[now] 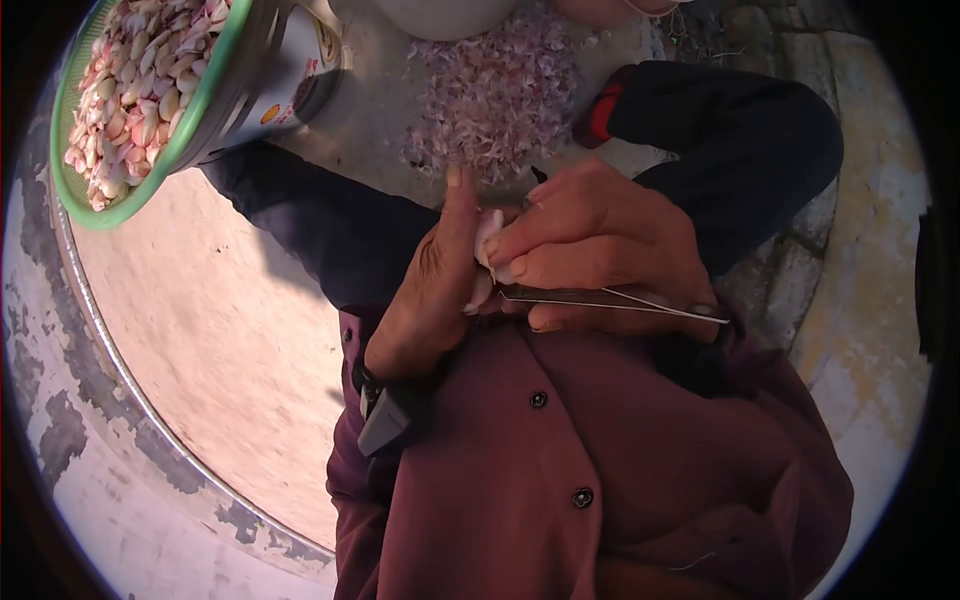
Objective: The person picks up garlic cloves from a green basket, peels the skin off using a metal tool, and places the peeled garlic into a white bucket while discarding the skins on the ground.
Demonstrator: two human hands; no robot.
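Between my two hands is a pale garlic bulb (pixel 487 240), partly covered by fingers. My left hand (pixel 447 262) is wrapped round it from the left, thumb pointing up. The thumb and index finger of my right hand (pixel 600 245) pinch the bulb from the right. Thin metal tweezers (pixel 615 301) lie across the lower fingers of my right hand, their narrow end near the bulb. Beyond my hands, a heap of pinkish garlic skins (pixel 495 95) lies on the ground.
At the upper left a green basket (pixel 205 115) holds many garlic cloves (pixel 135 95), beside a white printed bucket (pixel 290 80). My dark-trousered legs (pixel 330 215) are bent either side of the skins. Parts of round containers (pixel 445 12) show at the top edge.
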